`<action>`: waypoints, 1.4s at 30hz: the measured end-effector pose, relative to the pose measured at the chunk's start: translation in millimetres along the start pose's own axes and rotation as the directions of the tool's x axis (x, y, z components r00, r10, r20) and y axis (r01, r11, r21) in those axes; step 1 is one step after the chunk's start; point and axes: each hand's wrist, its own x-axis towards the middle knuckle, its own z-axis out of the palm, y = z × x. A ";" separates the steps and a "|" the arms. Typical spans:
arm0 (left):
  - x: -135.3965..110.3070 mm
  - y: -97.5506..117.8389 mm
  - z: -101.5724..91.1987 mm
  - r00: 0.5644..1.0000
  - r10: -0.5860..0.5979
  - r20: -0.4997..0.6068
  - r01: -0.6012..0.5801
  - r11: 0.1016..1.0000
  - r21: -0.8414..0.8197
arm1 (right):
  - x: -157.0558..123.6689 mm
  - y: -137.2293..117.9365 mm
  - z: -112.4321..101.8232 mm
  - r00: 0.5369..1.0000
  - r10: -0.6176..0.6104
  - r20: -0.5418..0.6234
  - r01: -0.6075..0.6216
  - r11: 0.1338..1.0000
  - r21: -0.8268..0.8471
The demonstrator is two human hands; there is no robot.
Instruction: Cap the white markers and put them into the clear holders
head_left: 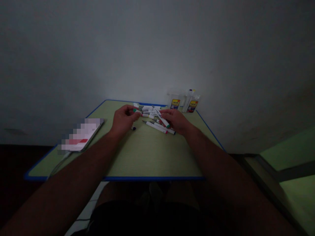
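Note:
Several white marker pens (150, 113) with coloured caps lie in a loose pile at the far middle of a light green table (147, 154). My left hand (123, 119) is curled at the pile's left side, its fingers pinched on a green-capped marker (137, 111). My right hand (176, 120) rests at the pile's right side, fingers closed round a white marker with a green end (162, 119) that points down and right. Two more markers (157, 127) lie flat just in front of the hands. A small dark cap (133, 128) sits by my left hand.
A phone (80, 134) with a cable lies on the table's left side. Two small clear bottles with yellow labels (184, 103) stand at the far right corner against the grey wall. The table has a blue edge (152, 178). Another green surface (295, 164) shows at the right.

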 end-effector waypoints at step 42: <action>-0.4 -0.8 -0.1 0.999 -0.038 0.035 0.039 0.998 -0.047 | -7.1 -4.7 4.1 0.997 0.015 0.075 -0.013 1.000 -0.025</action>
